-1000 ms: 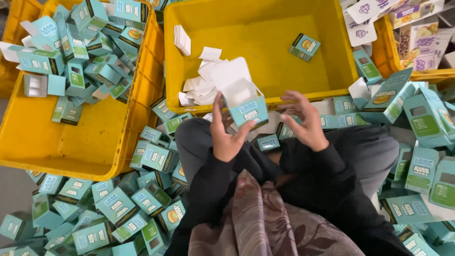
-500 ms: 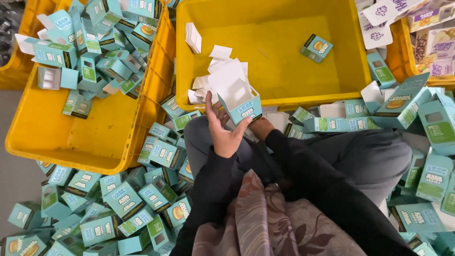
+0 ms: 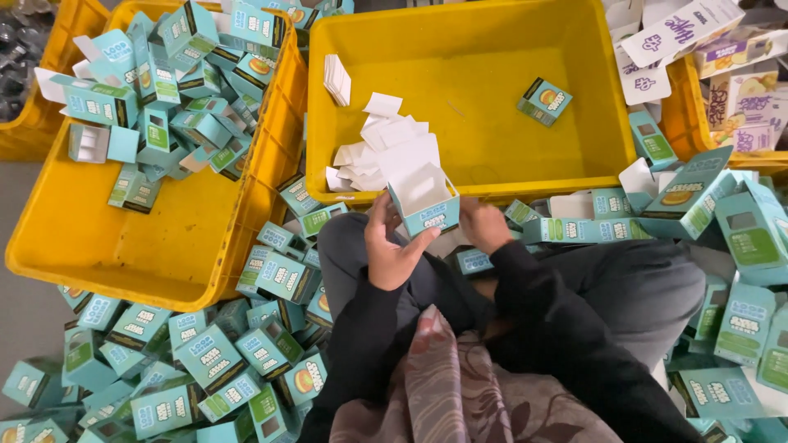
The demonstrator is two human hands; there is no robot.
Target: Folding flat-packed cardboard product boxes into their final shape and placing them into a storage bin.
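From up here I look down on two yellow plastic crates. The left crate [image 3: 98,246] holds a heap of small teal cartons [image 3: 156,74] piled toward its far end, some with flaps open. The middle crate [image 3: 484,123] holds a loose pile of white paper inserts [image 3: 382,148], a small upright stack of white cards [image 3: 337,79] by its left wall, and one lone teal carton [image 3: 544,101] lying flat near the right wall. More teal cartons [image 3: 205,361] with green and orange label panels cover the floor to my lower left and right, and white flat-packed cartons with purple print [image 3: 673,37] lie at the upper right.

My left hand [image 3: 394,250] is wrapped around a small teal carton [image 3: 425,205], thumb on the near face and fingers behind, held firmly over my lap just in front of the middle crate's near rim. The carton stands upright with its top flap open, showing a white interior; a label panel faces me.

My right hand [image 3: 486,226] sits just right of the carton, curled and lowered among the floor cartons; I cannot tell whether it holds anything.
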